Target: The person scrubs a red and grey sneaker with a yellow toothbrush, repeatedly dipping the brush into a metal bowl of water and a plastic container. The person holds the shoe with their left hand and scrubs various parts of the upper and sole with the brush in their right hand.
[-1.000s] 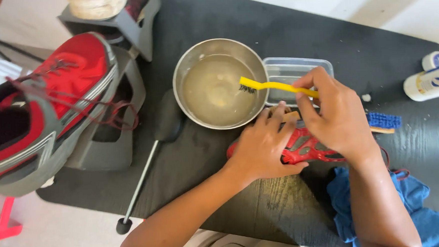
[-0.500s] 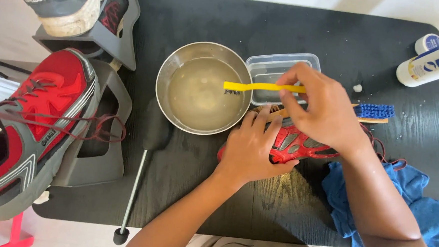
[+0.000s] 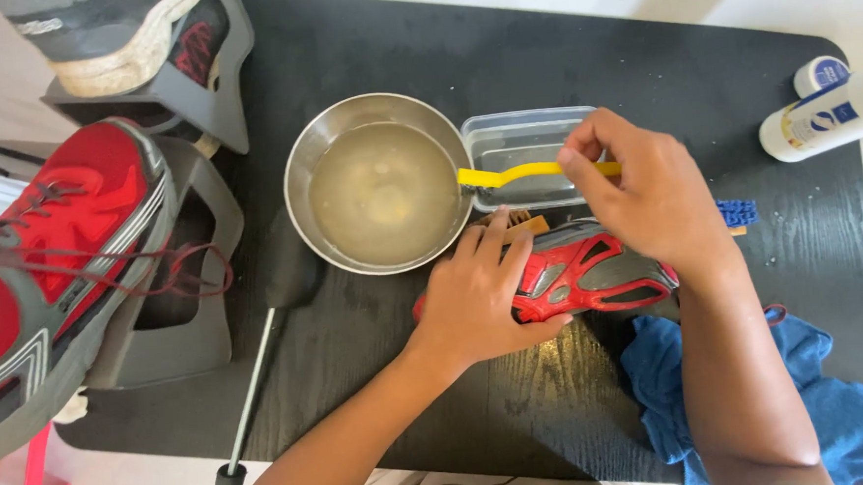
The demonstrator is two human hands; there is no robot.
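Note:
My left hand [image 3: 481,294] presses down on a red and grey shoe [image 3: 591,275] that lies on its side on the black table [image 3: 400,402]. My right hand [image 3: 645,192] grips a yellow toothbrush [image 3: 507,176] by its handle, above the shoe. The brush's head reaches the rim of a steel bowl [image 3: 381,184] holding cloudy water. A clear plastic tub [image 3: 523,141] sits right behind the brush.
A blue cloth [image 3: 834,408] lies at the right under my forearm. A blue brush [image 3: 735,213] and a wooden brush [image 3: 514,222] lie behind the shoe. White bottles [image 3: 833,105] stand at the far right. Another red shoe [image 3: 50,282] sits on a grey stand at left.
My right hand has kept the yellow toothbrush over the shoe, near the bowl's rim. The left hand stays on the shoe. The view has shifted a little.

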